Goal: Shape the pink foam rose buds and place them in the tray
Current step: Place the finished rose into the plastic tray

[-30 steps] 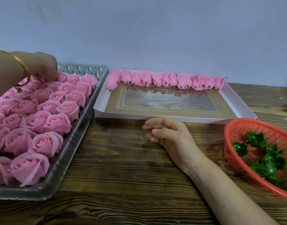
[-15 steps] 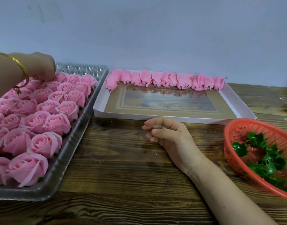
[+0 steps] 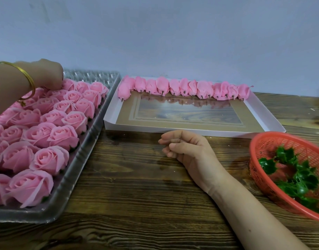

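Several shaped pink foam roses fill the clear plastic tray on the left. My left hand, with a gold bangle on its wrist, reaches over the tray's far rows. Its fingers point down among the roses at the back, and the fingertips are hidden. A row of unshaped pink buds lies along the far edge of a shallow white box. My right hand rests on the wooden table in front of that box, fingers loosely curled and holding nothing.
A red plastic basket with green plastic calyx pieces sits at the right edge. A plain wall rises right behind the tray and box. Bare wooden tabletop lies between tray, box and basket.
My left hand has stayed at the back rows of the tray, shifting only slightly. My right hand has not moved.
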`<state>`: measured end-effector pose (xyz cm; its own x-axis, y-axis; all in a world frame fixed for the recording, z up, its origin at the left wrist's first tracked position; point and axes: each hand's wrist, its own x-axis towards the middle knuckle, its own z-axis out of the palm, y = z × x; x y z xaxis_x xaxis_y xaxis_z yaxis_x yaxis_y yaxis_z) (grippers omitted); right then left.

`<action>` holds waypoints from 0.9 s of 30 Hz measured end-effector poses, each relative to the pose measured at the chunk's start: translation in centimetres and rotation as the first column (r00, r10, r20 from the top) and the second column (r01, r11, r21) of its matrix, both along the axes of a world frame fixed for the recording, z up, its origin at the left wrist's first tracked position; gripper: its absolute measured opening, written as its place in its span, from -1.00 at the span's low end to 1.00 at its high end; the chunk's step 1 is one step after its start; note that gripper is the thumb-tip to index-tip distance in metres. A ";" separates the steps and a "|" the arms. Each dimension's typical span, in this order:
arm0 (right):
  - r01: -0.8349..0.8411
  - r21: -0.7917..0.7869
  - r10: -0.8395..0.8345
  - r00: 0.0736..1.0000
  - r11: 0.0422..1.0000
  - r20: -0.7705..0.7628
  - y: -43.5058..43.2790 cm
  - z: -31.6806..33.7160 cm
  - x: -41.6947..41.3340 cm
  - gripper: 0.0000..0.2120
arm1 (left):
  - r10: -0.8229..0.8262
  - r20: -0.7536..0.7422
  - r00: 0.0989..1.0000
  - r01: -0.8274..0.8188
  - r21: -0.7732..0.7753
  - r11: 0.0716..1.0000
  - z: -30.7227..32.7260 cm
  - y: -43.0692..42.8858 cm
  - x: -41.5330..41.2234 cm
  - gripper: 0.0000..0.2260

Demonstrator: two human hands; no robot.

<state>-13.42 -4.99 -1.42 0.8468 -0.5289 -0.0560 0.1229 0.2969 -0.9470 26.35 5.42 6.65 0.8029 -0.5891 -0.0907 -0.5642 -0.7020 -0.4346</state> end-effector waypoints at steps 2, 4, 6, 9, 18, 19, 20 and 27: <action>0.001 0.002 -0.001 1.000 1.000 0.004 0.0 0.0 0.0 -0.75 | 0.008 -0.024 1.000 -0.009 -0.025 1.000 0.0 -0.1 0.2 -0.86; 0.002 0.000 -0.002 1.000 1.000 0.003 0.0 0.0 0.0 -0.75 | 0.018 -0.059 0.998 -0.021 -0.043 0.999 0.1 -0.3 0.2 -0.85; 0.001 0.002 -0.001 1.000 1.000 0.002 0.0 0.0 0.0 -0.75 | 0.016 -0.065 0.998 -0.020 -0.051 0.999 0.2 -0.3 0.3 -0.85; 0.000 0.004 0.000 1.000 1.000 0.000 0.0 0.0 0.0 -0.74 | -0.008 -0.044 0.999 0.006 -0.041 0.999 0.4 -0.2 0.1 -0.89; 0.005 0.007 -0.005 1.000 1.000 0.000 0.1 0.1 0.0 -0.74 | -0.050 0.029 0.998 0.049 0.031 0.998 0.4 0.2 0.3 -0.86; 0.006 0.005 -0.006 1.000 1.000 0.000 0.1 0.1 0.0 -0.74 | -0.049 0.034 0.998 0.048 0.034 0.998 0.3 0.3 0.3 -0.85; 0.007 0.003 -0.007 1.000 1.000 0.001 0.1 0.1 -0.1 -0.75 | -0.050 0.042 0.998 0.048 0.037 0.998 0.2 0.2 0.4 -0.85; 0.006 0.003 -0.006 1.000 1.000 0.001 0.1 0.1 -0.1 -0.75 | -0.060 0.065 0.996 0.054 0.082 0.995 0.2 0.1 0.2 -0.91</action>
<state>-13.48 -4.90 -1.32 0.8439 -0.5336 -0.0566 0.1258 0.2992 -0.9459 26.56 5.48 6.86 0.7743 -0.6270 -0.0862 -0.5696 -0.6309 -0.5269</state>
